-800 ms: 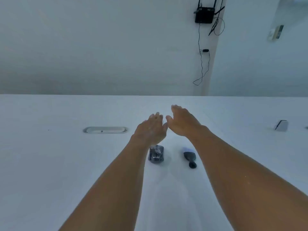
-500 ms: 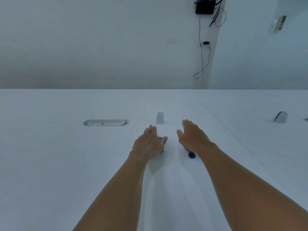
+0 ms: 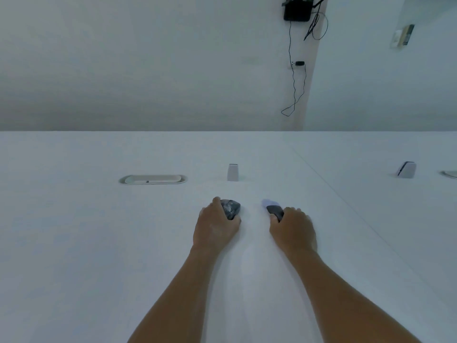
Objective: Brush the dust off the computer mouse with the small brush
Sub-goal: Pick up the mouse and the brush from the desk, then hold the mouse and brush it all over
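While both things lay on the white table, the left hand gripped the mouse and the right hand curled round the brush handle. A loose hold on the mouse could let it skid under the strokes.

Wide white table, oval cable port far left, small white block mid-far, another far right. Pale wall behind; black box mounted high, thin cable dangling. Dim, bluish light.
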